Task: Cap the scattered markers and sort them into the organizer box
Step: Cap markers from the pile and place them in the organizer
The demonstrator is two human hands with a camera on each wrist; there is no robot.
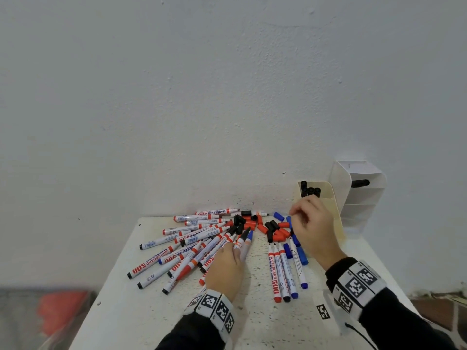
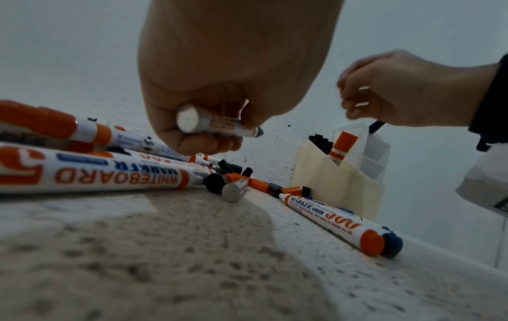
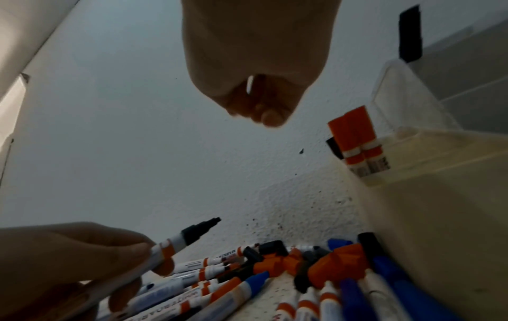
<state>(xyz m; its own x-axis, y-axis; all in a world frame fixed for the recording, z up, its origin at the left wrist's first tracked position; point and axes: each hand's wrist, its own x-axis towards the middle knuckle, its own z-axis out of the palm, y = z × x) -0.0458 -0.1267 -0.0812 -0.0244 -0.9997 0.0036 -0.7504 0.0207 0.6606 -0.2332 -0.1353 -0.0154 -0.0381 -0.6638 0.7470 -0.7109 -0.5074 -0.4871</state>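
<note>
My left hand (image 1: 236, 252) grips an uncapped black-tipped marker (image 1: 242, 241) just above the loose pile of whiteboard markers (image 1: 187, 248); the wrist view shows its white rear end (image 2: 188, 118) in my curled fingers. My right hand (image 1: 302, 219) hovers above the heap of red, black and blue caps (image 1: 267, 228), beside the organizer box (image 1: 331, 198). Its fingers (image 3: 270, 116) are curled in and nothing shows in them. The organizer's cream front bin holds black-capped markers (image 1: 309, 190) and red-capped ones (image 3: 354, 139).
A row of red and blue markers (image 1: 285, 271) lies between my hands. Blue caps (image 1: 302, 256) lie under the right hand. The white speckled table (image 1: 252, 319) ends at the wall behind; the white tiered part of the organizer (image 1: 361, 200) holds one black marker (image 1: 361, 183).
</note>
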